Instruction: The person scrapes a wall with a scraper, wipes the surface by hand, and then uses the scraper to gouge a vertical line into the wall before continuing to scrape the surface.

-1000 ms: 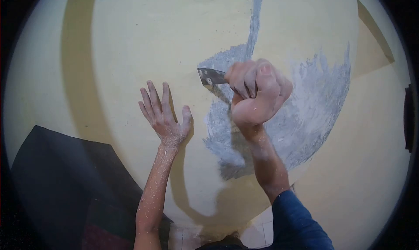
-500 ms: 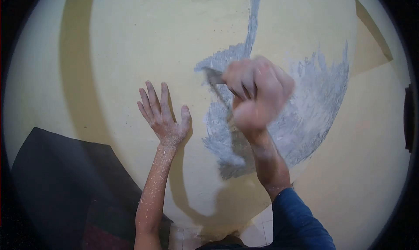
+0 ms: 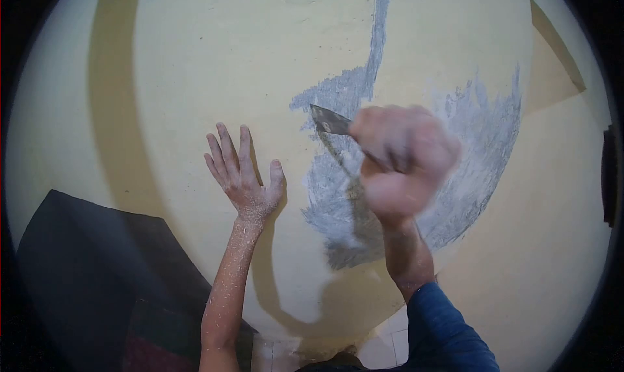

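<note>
My right hand point(image 3: 409, 157) is wrapped in a fist round a scraper point(image 3: 330, 120), whose handle is hidden in the fingers. The flat metal blade points left, its edge at the left border of a grey scraped patch point(image 3: 474, 151) on the pale yellow wall point(image 3: 195, 53). Some blur smears the fist. My left hand point(image 3: 246, 183) lies spread against the wall to the left of the patch, holding nothing. Pale flecks and dust cover its wrist and forearm.
A dark grey panel-like object point(image 3: 97, 255) stands at the lower left. White floor tiles point(image 3: 383, 346) show at the bottom. A narrow grey strip point(image 3: 377, 34) runs up from the patch. At the right edge is a dark object point(image 3: 609, 177) that I cannot make out.
My right hand has moved right and down with the scraper, and the blade shows more clearly. My left hand has stayed in place on the wall.
</note>
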`<action>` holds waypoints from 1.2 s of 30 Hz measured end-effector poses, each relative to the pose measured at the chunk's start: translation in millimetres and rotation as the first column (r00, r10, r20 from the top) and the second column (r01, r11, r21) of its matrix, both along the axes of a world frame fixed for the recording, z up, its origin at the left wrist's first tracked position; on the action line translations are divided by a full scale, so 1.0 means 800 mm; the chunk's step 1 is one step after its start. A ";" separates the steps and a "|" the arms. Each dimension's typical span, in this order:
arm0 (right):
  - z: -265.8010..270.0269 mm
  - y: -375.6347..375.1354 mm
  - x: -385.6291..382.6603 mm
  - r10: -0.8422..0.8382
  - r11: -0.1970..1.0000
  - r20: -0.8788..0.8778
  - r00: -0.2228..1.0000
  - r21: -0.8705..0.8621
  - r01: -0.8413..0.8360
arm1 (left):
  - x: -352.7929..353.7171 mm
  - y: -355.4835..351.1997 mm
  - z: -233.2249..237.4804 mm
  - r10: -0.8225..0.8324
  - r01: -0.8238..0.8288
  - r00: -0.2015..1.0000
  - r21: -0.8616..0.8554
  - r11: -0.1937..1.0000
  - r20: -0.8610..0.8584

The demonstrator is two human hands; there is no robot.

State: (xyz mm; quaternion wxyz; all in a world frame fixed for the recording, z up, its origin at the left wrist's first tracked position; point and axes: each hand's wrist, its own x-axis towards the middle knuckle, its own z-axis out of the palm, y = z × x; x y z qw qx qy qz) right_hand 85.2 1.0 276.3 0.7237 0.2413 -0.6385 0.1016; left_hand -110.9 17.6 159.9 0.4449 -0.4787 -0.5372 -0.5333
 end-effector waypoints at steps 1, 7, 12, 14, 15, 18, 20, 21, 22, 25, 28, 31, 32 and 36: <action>0.001 0.001 -0.001 -0.006 1.000 -0.004 1.000 0.011 0.006 | -0.002 0.000 -0.002 0.001 -0.001 1.000 0.001 1.000 -0.005; -0.002 -0.011 0.014 0.276 0.953 0.047 0.960 -0.139 -0.268 | -0.001 0.000 -0.002 -0.007 0.007 1.000 0.001 1.000 -0.002; 0.000 0.000 -0.003 0.110 0.973 0.077 0.991 -0.212 -0.092 | 0.002 -0.002 -0.001 -0.012 0.012 1.000 -0.003 1.000 0.001; 0.001 0.000 0.001 -0.298 0.954 -0.039 0.954 -0.028 0.298 | -0.003 0.001 -0.002 -0.003 0.003 1.000 0.009 1.000 -0.011; 0.002 0.006 -0.004 -0.413 0.911 -0.051 0.909 -0.022 0.412 | -0.004 0.002 0.003 -0.002 0.002 1.000 0.019 1.000 -0.003; 0.001 0.006 -0.007 0.065 0.948 0.114 0.991 -0.317 -0.026 | 0.005 -0.005 -0.003 -0.019 0.019 1.000 -0.013 1.000 0.009; 0.002 -0.003 -0.003 -0.159 0.987 -0.052 0.986 -0.018 0.158 | -0.001 -0.002 -0.001 -0.015 0.015 1.000 -0.003 1.000 0.000; 0.003 -0.003 -0.004 -0.255 0.958 -0.168 0.952 0.091 0.273 | -0.003 -0.001 -0.001 -0.018 0.018 1.000 0.009 1.000 -0.005; 0.007 0.009 -0.008 -0.364 0.900 -0.282 0.888 0.142 0.413 | -0.003 0.001 0.001 -0.020 0.020 1.000 0.022 1.000 -0.007; -0.002 -0.003 -0.005 -0.292 0.955 -0.085 0.953 0.021 0.295 | 0.000 -0.003 -0.006 -0.028 0.028 1.000 -0.002 1.000 -0.001; 0.001 0.009 -0.002 -0.391 0.911 -0.150 0.908 0.080 0.405 | -0.004 0.002 -0.003 -0.015 0.015 1.000 0.017 1.000 -0.011; -0.005 -0.003 -0.004 -0.062 0.979 0.049 0.997 -0.193 0.070 | -0.001 -0.002 -0.001 -0.010 0.010 1.000 0.006 1.000 0.004; -0.008 -0.010 0.001 -0.045 0.988 0.042 0.998 -0.149 0.051 | 0.000 -0.002 -0.001 -0.013 0.013 1.000 -0.001 1.000 0.009; 0.000 -0.018 0.007 0.195 0.972 0.048 0.980 -0.141 -0.187 | -0.003 0.002 0.001 -0.011 0.011 1.000 0.023 1.000 -0.003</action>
